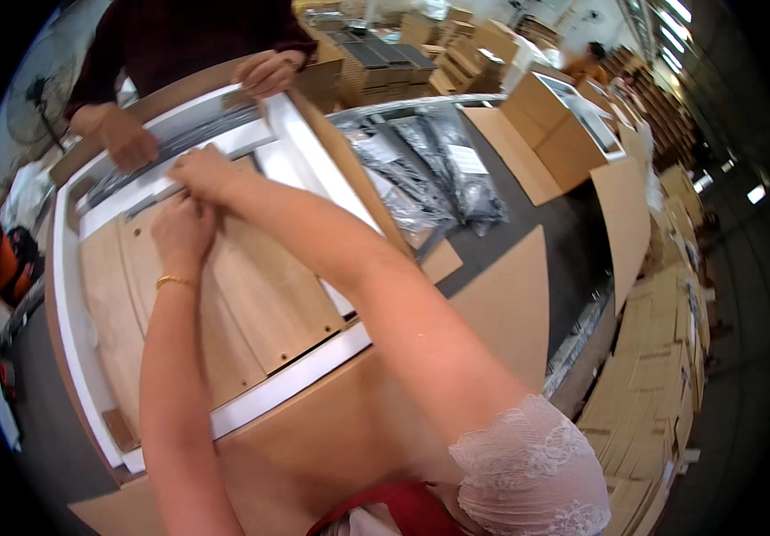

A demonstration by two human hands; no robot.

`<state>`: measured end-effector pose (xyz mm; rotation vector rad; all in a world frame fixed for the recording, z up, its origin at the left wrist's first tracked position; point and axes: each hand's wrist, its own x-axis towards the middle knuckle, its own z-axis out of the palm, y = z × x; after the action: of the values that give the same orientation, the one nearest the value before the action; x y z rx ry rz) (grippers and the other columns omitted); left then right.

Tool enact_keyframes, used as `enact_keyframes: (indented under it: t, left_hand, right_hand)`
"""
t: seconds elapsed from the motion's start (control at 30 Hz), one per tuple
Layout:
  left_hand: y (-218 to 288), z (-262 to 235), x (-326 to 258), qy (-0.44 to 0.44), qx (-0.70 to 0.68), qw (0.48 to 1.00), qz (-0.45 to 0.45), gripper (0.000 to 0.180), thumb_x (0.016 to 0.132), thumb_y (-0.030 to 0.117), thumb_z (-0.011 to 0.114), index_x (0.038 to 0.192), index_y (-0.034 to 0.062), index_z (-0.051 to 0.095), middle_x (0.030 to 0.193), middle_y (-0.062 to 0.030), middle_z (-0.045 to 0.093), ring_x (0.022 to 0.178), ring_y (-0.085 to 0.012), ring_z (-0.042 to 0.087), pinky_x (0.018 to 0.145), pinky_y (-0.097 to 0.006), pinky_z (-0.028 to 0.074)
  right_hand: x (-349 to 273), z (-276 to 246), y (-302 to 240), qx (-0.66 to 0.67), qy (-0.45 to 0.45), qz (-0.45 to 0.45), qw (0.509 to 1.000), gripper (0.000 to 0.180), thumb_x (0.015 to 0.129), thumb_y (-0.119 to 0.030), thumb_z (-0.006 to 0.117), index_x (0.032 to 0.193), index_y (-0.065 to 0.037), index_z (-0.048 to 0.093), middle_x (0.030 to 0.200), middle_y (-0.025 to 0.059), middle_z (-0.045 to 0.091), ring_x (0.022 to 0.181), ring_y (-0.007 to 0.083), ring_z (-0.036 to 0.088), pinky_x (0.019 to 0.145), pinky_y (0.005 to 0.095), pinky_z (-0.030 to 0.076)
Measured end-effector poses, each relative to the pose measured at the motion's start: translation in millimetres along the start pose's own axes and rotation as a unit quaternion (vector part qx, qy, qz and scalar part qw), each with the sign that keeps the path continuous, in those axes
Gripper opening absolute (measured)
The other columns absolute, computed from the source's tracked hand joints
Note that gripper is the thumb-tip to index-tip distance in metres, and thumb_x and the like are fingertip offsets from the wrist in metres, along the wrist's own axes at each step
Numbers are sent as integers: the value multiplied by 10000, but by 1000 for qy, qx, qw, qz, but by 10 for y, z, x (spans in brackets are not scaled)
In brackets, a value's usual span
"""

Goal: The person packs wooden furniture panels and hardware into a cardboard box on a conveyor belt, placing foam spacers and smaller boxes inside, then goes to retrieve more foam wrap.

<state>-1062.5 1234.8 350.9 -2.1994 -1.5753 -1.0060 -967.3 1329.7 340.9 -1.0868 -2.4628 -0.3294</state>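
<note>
An open cardboard carton [61, 357] holds light wooden panels [251, 295] framed by white foam strips [300, 143]. Toward its far side, a white foam strip [246, 136] runs across beside dark plastic-wrapped parts [197, 134]. My right hand [209, 176] is closed at the near edge of this strip, fingers bent over it. Just below and touching it, my left hand [185, 230] is closed too; its fingertips are hidden by the right hand. Across the carton, a co-worker's one hand [127, 138] rests by the wrapped parts and the other hand [269, 73] grips the far corner.
Bagged dark parts [461, 170] lie on the dark table [528, 219] to the right. Beyond them stands another open carton [550, 129] with flaps spread. Flattened cardboard [644, 393] is stacked along the right side. A fan [38, 94] stands at the far left.
</note>
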Motion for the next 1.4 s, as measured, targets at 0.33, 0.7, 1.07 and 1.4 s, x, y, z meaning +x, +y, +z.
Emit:
enact_keyframes:
  t: [0.33,0.7,1.07,1.4]
  left_hand:
    - [-340,171,-5,-67,36,997,13,358,803,294,475,1071,60,517,1024,-105,532,991,-259,485,864,-374,350]
    - [-281,170,199,-145,77,986,-40,335,814,283,408,853,22,615,877,-125,581,865,-271,536,778,-402,380]
    - [-159,151,186,-101,74,990,-64,359,799,308,415,823,10,614,889,-132,581,866,-269,524,803,-385,371]
    - [-187,43,167,-118,66,983,-121,379,810,341,416,883,35,626,924,-87,570,926,-216,489,839,-348,332]
  right_hand:
    - [-414,-988,-193,217,262,149,928,534,741,-31,505,1249,-42,341,1040,161,444,889,347,503,748,385,436]
    - [-912,-1162,-212,450,141,263,842,494,770,-120,491,1239,-7,387,910,105,507,805,178,494,725,278,416]
    - [-1322,-2928,2837,-166,-205,522,811,702,780,-302,445,1374,-126,116,1277,222,377,1120,303,439,924,366,345]
    - [-939,-2981,2577,-332,-354,590,645,613,796,-384,312,1357,-368,64,1415,40,183,1285,239,235,1021,449,162]
